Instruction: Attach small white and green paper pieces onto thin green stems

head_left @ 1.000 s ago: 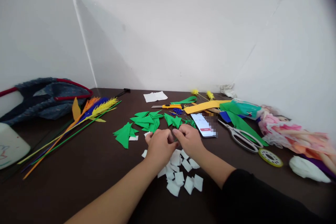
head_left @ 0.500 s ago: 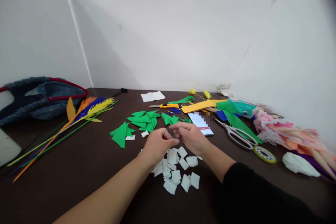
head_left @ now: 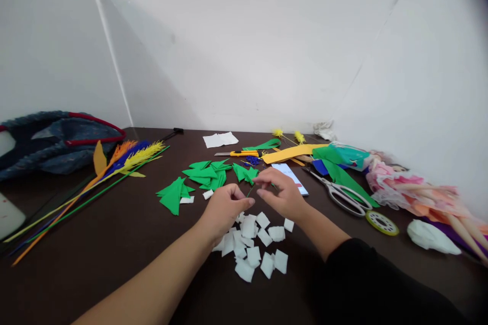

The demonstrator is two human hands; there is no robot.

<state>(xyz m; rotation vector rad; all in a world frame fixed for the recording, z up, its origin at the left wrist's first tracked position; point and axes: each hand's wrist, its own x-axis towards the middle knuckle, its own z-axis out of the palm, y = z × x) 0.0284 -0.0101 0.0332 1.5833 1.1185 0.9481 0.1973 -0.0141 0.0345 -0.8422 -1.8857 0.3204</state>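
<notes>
My left hand [head_left: 225, 209] is closed in a pinch on a thin green strip [head_left: 250, 191], whose end sticks up to the right from the fingertips. Facing it from the right is my right hand [head_left: 281, 194], its thumb and curved forefinger parted with a gap between them. Whether that forefinger touches the strip's tip I cannot tell. Below both hands lies a scatter of small white squares [head_left: 276, 234] that look like tissue or foam. Beyond them are green triangular pieces [head_left: 204, 175] in overlapping piles.
Behind the hands lie a yellow utility knife [head_left: 240, 154], a phone [head_left: 290, 175] and yellow strips [head_left: 292, 152]. Scissors [head_left: 346, 198], a tape roll [head_left: 382, 223] and dolls [head_left: 419, 188] are on the right. Artificial wheat-like stems [head_left: 87, 190] and a denim bag [head_left: 64, 142] are on the left.
My right hand has drawn away from my left, and its thumb and forefinger have parted. More of the green strip shows between the hands. The view has shifted slightly.
</notes>
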